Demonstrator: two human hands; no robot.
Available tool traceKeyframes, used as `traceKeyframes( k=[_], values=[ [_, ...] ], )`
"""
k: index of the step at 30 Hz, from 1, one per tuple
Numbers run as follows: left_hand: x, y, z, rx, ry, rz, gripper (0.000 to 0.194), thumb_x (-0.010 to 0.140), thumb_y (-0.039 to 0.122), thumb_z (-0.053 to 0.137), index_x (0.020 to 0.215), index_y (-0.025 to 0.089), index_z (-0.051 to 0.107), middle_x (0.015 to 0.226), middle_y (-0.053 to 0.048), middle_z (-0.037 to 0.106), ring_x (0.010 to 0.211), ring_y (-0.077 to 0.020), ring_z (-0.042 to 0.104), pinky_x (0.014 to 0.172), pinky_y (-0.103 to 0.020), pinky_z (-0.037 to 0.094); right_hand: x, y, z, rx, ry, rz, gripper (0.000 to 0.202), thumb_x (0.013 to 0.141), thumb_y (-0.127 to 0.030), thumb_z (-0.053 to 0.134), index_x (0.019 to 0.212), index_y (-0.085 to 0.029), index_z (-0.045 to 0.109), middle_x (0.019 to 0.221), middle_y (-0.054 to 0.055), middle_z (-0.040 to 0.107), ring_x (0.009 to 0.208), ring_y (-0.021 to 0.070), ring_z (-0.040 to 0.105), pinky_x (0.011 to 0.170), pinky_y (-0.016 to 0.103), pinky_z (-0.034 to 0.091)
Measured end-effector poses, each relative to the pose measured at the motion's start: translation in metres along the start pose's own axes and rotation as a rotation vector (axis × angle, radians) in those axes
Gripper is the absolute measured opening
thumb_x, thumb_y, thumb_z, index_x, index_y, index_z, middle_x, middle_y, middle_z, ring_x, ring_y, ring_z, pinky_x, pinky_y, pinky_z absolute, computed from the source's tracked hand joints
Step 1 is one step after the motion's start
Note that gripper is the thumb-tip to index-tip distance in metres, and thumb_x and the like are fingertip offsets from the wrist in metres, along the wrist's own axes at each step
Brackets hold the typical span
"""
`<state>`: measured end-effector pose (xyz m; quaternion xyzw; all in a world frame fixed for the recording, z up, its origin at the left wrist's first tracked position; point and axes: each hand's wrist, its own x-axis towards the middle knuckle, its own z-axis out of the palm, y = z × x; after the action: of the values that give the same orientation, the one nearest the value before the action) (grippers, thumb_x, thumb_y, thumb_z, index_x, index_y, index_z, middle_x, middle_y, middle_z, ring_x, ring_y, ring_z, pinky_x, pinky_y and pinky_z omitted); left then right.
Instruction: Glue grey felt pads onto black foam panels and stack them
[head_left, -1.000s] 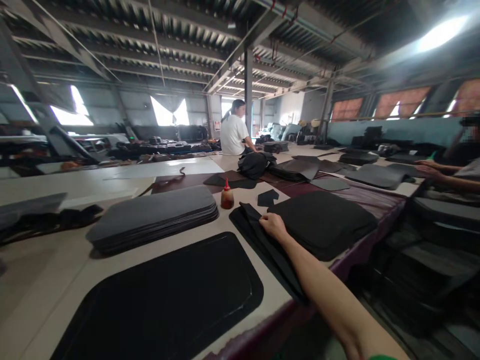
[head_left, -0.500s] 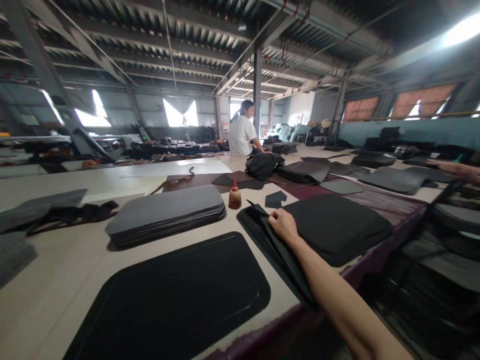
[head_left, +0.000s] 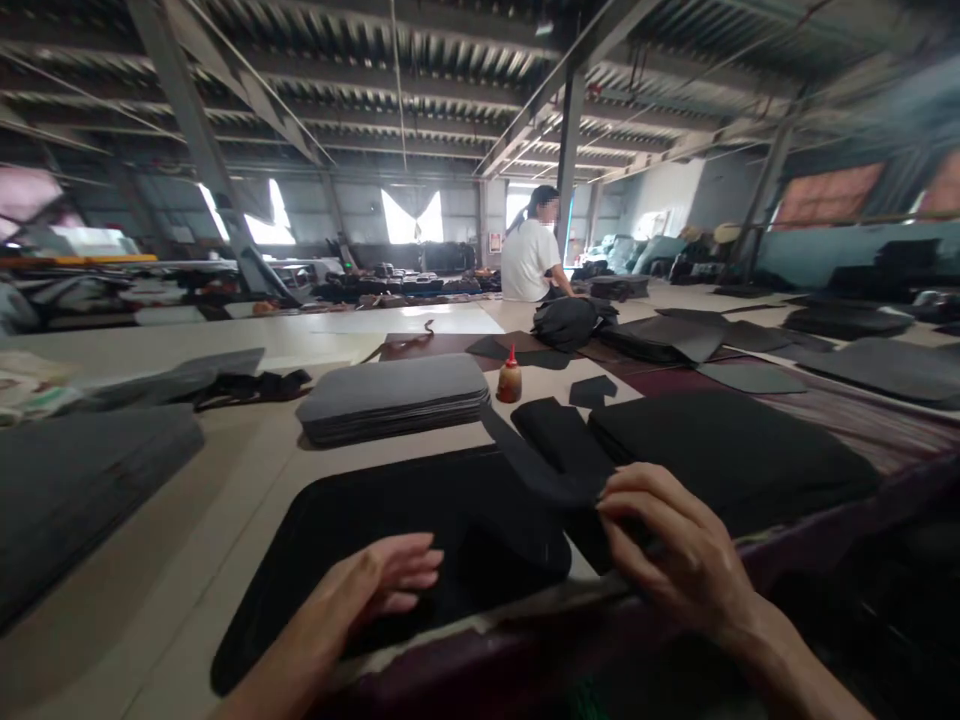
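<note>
A black panel with rounded corners (head_left: 330, 540) lies flat on the pale table near its front edge. Over the panel's left half is my left hand (head_left: 386, 580), fingers stretched out and holding nothing. My right hand (head_left: 667, 530) pinches a thin black strip-like piece (head_left: 551, 470), which bends leftward from the fingertips over the panel's right part. Behind that piece lies a folded black piece (head_left: 547, 425). To the right rests a stack of black panels (head_left: 727, 440). An amber bottle with a red tip (head_left: 509, 380) stands upright behind.
A stack of grey panels (head_left: 397, 395) is behind the black panel. More grey pieces (head_left: 90, 480) lie at the left, beside dark straps (head_left: 255, 388). A person in a white shirt (head_left: 529, 262) sits at the far side. Dark pieces cover the table's back right.
My left hand has come into view over the panel. My right hand has lifted a black piece and brought it toward the panel. The view has turned left; the other person's hand at right is gone.
</note>
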<state>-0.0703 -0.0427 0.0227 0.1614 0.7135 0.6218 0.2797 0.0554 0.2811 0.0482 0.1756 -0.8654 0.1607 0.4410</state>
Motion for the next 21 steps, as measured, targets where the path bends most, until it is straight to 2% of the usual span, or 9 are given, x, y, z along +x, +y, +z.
traceKeyframes(
  k=[2,4,7,11,14,16,18,19,21],
  values=[
    [0.010,0.018,0.025,-0.234,-0.191,-0.059,0.100,0.070,0.095,0.037,0.121,0.014,0.066,0.120,-0.018,0.068,0.112,-0.0350,0.063,0.095,-0.044,0.051,-0.001,-0.020,-0.002,0.002,-0.055,-0.100,0.019,0.086,-0.004,0.057,0.096,-0.019,0.060,0.092,0.005,0.063,0.087,0.0171,0.060,0.094,0.037,0.047],
    [0.015,0.036,0.043,-0.376,-0.258,-0.099,0.101,0.071,0.096,0.033,0.112,0.010,0.068,0.109,-0.021,0.071,0.100,-0.0326,0.067,0.086,-0.041,0.054,-0.005,-0.034,0.000,0.017,-0.129,-0.164,0.021,0.085,-0.002,0.055,0.097,-0.018,0.060,0.090,0.004,0.063,0.082,0.0163,0.059,0.098,0.041,0.044],
    [0.016,0.052,0.053,-0.406,-0.154,-0.152,0.074,0.080,0.080,0.053,0.105,0.012,0.070,0.097,-0.017,0.073,0.082,-0.0256,0.069,0.077,-0.037,0.056,-0.012,-0.046,0.005,0.038,-0.218,-0.199,0.020,0.086,-0.003,0.054,0.097,-0.018,0.061,0.087,0.003,0.063,0.076,0.0155,0.057,0.099,0.043,0.042],
    [0.012,0.050,0.051,-0.256,-0.074,-0.145,0.036,0.079,0.042,0.076,0.096,0.010,0.071,0.092,-0.013,0.072,0.077,-0.0208,0.067,0.072,-0.032,0.057,-0.019,-0.054,0.005,0.088,-0.261,-0.170,0.021,0.086,-0.003,0.052,0.097,-0.019,0.060,0.088,0.002,0.063,0.081,0.0158,0.059,0.103,0.040,0.041],
    [0.004,0.048,0.051,-0.269,-0.088,-0.054,0.034,0.081,0.038,0.075,0.103,0.012,0.071,0.096,-0.012,0.073,0.082,-0.0214,0.068,0.075,-0.032,0.057,-0.025,-0.056,0.004,0.267,-0.304,0.020,0.033,0.086,-0.014,0.063,0.118,-0.021,0.056,0.120,0.009,0.060,0.111,0.0206,0.059,0.104,0.034,0.045],
    [-0.005,0.052,0.054,-0.316,-0.136,0.008,0.032,0.082,0.037,0.075,0.103,0.013,0.072,0.097,-0.011,0.073,0.085,-0.0208,0.068,0.078,-0.029,0.055,-0.028,-0.056,0.007,0.423,-0.371,0.241,0.076,0.077,-0.032,0.080,0.141,-0.023,0.041,0.147,0.014,0.041,0.133,0.0275,0.046,0.107,0.037,0.044],
    [-0.016,0.057,0.057,-0.355,-0.173,-0.005,0.030,0.082,0.036,0.076,0.103,0.015,0.073,0.096,-0.009,0.073,0.081,-0.0196,0.069,0.074,-0.026,0.055,-0.032,-0.058,0.015,0.598,-0.482,0.447,0.114,0.061,-0.042,0.092,0.152,-0.026,0.026,0.156,0.014,0.030,0.140,0.0325,0.037,0.112,0.042,0.039],
    [-0.021,0.060,0.059,-0.373,-0.178,-0.030,0.030,0.082,0.036,0.077,0.104,0.017,0.073,0.094,-0.008,0.074,0.077,-0.0190,0.069,0.069,-0.025,0.055,-0.033,-0.060,0.020,0.686,-0.545,0.536,0.120,0.057,-0.042,0.094,0.154,-0.028,0.024,0.156,0.013,0.031,0.139,0.0328,0.038,0.113,0.043,0.038],
    [-0.028,0.064,0.061,-0.412,-0.159,-0.049,0.031,0.081,0.036,0.077,0.107,0.019,0.072,0.091,-0.006,0.074,0.073,-0.0192,0.070,0.062,-0.025,0.055,-0.034,-0.065,0.033,0.848,-0.612,0.663,0.109,0.062,-0.036,0.092,0.152,-0.028,0.030,0.148,0.010,0.044,0.132,0.0302,0.046,0.110,0.039,0.041]
  ],
)
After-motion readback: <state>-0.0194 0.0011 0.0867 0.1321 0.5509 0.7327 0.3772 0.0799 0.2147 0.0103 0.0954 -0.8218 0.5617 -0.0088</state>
